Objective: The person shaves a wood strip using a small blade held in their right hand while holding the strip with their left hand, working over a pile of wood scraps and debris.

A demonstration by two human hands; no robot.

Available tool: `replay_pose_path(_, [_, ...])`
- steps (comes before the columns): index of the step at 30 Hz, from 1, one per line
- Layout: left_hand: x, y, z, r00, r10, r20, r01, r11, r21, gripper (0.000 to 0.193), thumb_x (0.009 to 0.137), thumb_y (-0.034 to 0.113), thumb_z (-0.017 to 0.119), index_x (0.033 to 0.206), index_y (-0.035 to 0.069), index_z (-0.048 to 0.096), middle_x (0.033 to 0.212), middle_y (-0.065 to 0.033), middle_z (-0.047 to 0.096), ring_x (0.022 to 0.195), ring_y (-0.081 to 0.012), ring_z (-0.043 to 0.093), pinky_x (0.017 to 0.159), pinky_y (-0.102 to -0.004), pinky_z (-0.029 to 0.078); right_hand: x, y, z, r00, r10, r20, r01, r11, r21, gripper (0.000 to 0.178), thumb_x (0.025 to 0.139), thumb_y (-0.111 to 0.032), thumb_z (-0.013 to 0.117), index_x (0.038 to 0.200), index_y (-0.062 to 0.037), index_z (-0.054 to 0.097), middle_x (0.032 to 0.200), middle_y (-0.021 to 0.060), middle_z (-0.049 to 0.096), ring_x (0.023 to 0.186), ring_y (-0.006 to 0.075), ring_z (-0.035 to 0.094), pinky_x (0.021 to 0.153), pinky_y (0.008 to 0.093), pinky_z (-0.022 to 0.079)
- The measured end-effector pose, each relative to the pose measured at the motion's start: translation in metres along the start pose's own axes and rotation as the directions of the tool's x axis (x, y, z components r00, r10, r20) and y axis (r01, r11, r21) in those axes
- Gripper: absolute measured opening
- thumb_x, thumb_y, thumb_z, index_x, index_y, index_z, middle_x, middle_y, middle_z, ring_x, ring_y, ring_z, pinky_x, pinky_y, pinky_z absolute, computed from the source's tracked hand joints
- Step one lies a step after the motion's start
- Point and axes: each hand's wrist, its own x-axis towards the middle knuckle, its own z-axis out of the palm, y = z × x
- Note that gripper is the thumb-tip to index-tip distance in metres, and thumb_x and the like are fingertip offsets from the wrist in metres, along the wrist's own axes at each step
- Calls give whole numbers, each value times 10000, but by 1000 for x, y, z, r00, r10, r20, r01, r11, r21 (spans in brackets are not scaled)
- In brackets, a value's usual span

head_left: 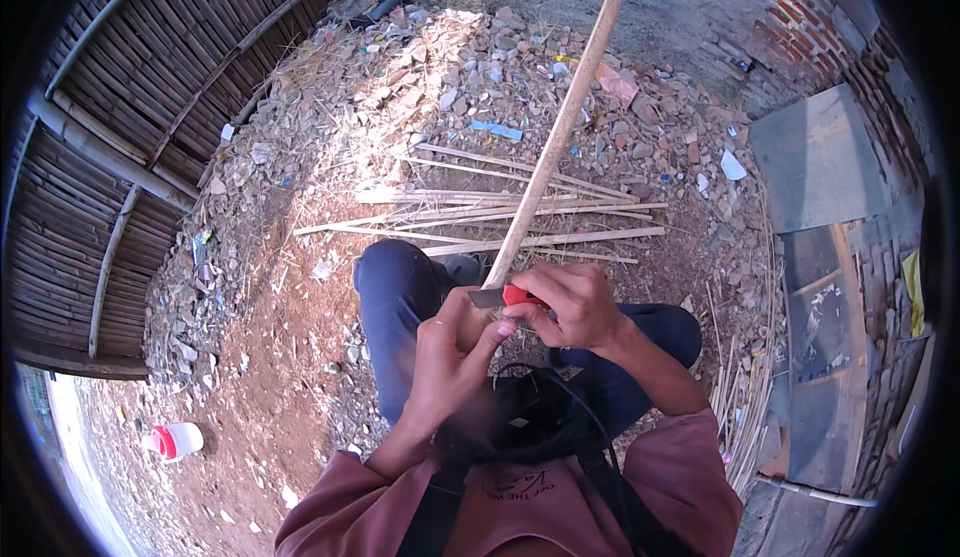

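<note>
A long pale pole point(560, 132), apparently bamboo or wood, slants from the top of the view down to my lap. My left hand point(445, 357) is closed around its lower end, thumb stretched along the near side. In my right hand point(572, 305) is a red-handled knife point(522, 298), gripped with curled fingers. Its short flat blade points left and lies against or just over the pole's end, close to my left fingers. Exact contact between blade and pole is hard to make out. Beyond my knees, several split strips point(480, 209) lie crosswise on the ground.
Rubble and litter point(640, 107) cover the ground up to a brick wall point(690, 17). A slatted bamboo wall point(130, 107) stands at left. A white container with a red band point(180, 441) lies at lower left. Thin sticks point(745, 427) and grey panels point(820, 157) are at right.
</note>
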Motion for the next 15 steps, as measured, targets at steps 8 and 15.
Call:
replay_pose_path(8, [1,2,-1,999,30,-17,-29,996,90,256,1001,127,782,1162,-29,659,842,-51,728,754,-43,571,661,-263,485,-3,1,4,999,33,37,-35,998,52,237,959,-312,779,1019,-95,705,765,50,678,612,246,701,525,378,532])
replay_pose_path(15, [2,-1,5,985,112,-128,-90,982,166,206,995,134,783,1059,-18,660,670,-63,636,609,-70,519,558,-290,435,-1,-7,4,997,67,44,-67,998,-15,219,975,-297,757,1026,-92,701,788,61,693,632,255,717,543,383,551])
